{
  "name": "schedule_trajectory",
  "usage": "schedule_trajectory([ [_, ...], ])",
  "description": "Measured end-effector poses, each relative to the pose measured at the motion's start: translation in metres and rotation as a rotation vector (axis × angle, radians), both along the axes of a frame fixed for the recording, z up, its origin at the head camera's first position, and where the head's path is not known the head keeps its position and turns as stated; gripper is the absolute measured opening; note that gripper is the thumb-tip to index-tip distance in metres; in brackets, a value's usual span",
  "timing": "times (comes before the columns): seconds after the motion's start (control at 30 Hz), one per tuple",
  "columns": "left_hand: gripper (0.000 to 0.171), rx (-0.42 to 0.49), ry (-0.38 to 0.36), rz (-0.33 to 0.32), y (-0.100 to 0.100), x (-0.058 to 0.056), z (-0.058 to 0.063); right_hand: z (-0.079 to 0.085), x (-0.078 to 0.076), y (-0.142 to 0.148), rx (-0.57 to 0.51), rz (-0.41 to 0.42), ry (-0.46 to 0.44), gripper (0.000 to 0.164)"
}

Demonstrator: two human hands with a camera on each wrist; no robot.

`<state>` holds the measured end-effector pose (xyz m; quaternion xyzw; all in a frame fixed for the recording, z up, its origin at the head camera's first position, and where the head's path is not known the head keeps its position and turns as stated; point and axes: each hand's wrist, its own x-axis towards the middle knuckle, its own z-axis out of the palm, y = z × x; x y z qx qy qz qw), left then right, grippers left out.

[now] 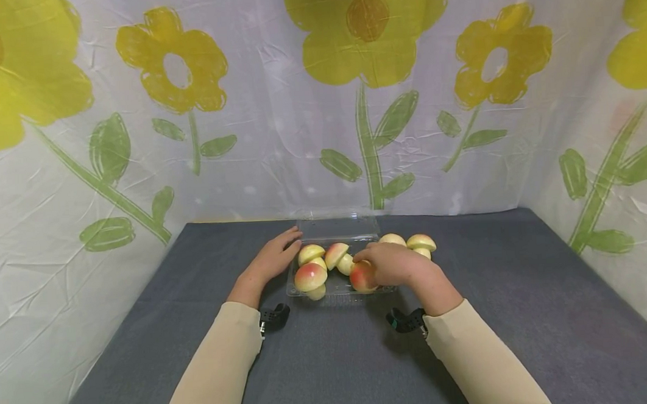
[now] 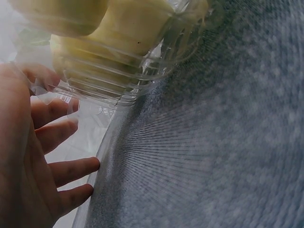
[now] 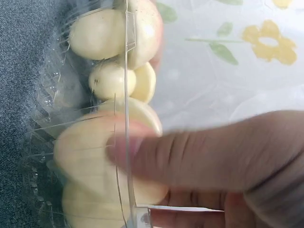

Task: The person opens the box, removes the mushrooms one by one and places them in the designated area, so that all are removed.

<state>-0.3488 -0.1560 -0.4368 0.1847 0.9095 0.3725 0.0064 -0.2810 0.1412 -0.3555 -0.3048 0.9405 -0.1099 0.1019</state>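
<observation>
A clear plastic clamshell box (image 1: 336,299) holds several toy mushrooms with red-and-yellow caps, among them a front-left mushroom (image 1: 311,277) and a tilted one (image 1: 335,255). My right hand (image 1: 392,262) grips a red-capped mushroom (image 1: 363,277) in the box's right end. The right wrist view shows the thumb of that hand (image 3: 204,156) against the mushroom's pale side (image 3: 85,147), seen through the box wall. At the left side of the box, my left hand (image 1: 271,256) touches its edge; in the left wrist view the fingers (image 2: 71,171) are extended and spread.
The box's clear lid (image 1: 336,227) stands folded back behind it. Two more mushrooms, a pale one (image 1: 392,239) and a red-and-yellow one (image 1: 421,242), are just right of the box, partly behind my right hand. A flower-printed curtain (image 1: 274,107) surrounds the dark cloth-covered table (image 1: 332,360).
</observation>
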Motion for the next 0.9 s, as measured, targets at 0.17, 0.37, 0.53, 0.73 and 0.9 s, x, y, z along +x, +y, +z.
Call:
schedule_trajectory([
  [0.17,0.052,-0.012,0.01,0.0,0.0005,-0.0002,-0.0007,-0.0005,-0.0011,0.0005,-0.053,0.032,-0.04,0.037],
  [0.37,0.052,-0.01,0.002,0.007,0.0007,-0.0007,-0.0009,0.0015,-0.0008,0.0022,-0.066,0.091,-0.075,0.04],
  [0.53,0.053,-0.011,0.009,0.01,0.0004,-0.0013,-0.0013,0.0012,-0.0019,0.0018,-0.092,0.077,-0.17,0.064],
  [0.73,0.054,-0.011,0.013,0.008,0.0003,-0.0017,-0.0024,-0.0006,-0.0008,-0.0005,-0.043,0.094,-0.157,0.068],
  [0.9,0.053,-0.015,0.018,0.006,0.0007,-0.0016,-0.0023,-0.0037,0.0001,-0.0009,-0.03,0.132,-0.125,0.059],
])
